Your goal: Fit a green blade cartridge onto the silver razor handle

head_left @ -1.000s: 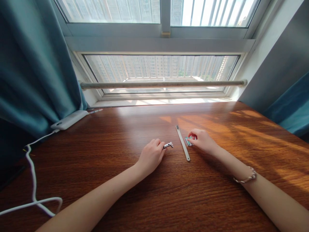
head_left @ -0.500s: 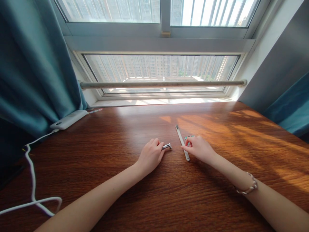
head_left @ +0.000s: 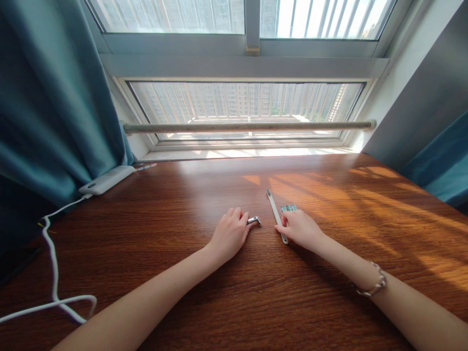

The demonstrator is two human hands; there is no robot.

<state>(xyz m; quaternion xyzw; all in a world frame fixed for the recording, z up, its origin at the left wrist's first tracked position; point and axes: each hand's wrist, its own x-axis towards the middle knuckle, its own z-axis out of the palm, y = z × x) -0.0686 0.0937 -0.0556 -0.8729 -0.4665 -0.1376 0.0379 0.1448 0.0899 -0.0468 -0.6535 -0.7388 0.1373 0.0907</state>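
My left hand (head_left: 229, 234) rests on the wooden table, fingers closed round a slim silver razor (head_left: 255, 220). Only its bent metal end sticks out to the right; the rest is hidden under the fingers. A white toothbrush (head_left: 275, 210) with a dark-bristled head lies slantwise on the table, head toward the window. My right hand (head_left: 300, 228) pinches its handle near the lower end, which pokes out below the fingertips. Just beyond the right hand lies a small pack of green-and-silver razor cartridges (head_left: 288, 208), partly covered by that hand.
A white power strip (head_left: 107, 180) with a white cable (head_left: 54, 273) lies at the table's left edge beside a blue curtain (head_left: 54, 97). Along the window at the back runs a horizontal rail (head_left: 248, 127). Sunlight streaks the right side of the brown table (head_left: 219, 302).
My right hand has come slightly toward me along the toothbrush handle, uncovering more of the cartridge pack. The toothbrush and my left hand with the razor stay nearly in place.
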